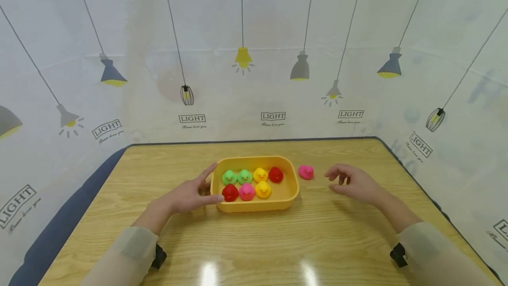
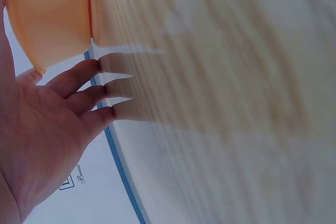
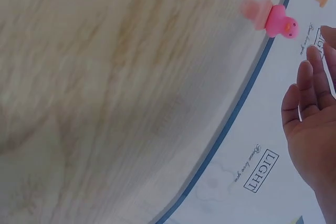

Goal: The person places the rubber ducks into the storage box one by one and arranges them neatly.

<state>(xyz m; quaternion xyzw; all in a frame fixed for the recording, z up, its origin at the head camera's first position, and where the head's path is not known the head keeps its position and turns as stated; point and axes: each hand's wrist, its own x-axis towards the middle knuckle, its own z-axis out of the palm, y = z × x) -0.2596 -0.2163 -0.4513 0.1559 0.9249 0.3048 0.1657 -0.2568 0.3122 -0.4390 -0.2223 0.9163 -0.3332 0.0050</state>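
Observation:
A yellow plastic basket (image 1: 254, 206) on the table holds several small rubber ducks: two green, two yellow, two red and a pink one (image 1: 247, 192). My left hand (image 1: 189, 194) spans the basket's left end, thumb by the front corner and index finger along the rear rim. In the left wrist view, its other fingers (image 2: 86, 98) rest on the tabletop beside the basket wall. Another pink duck (image 1: 306, 172) sits on the table just right of the basket. To the right of that duck, apart from it, my right hand (image 1: 354, 183) hovers with loosely bent fingers and nothing in them.
The wooden table (image 1: 254, 242) has a dark blue edge strip along its back. A white curtain (image 1: 254, 16) printed with hanging lamps surrounds it on the back and sides. Small black devices (image 1: 398, 255) are strapped at both wrists.

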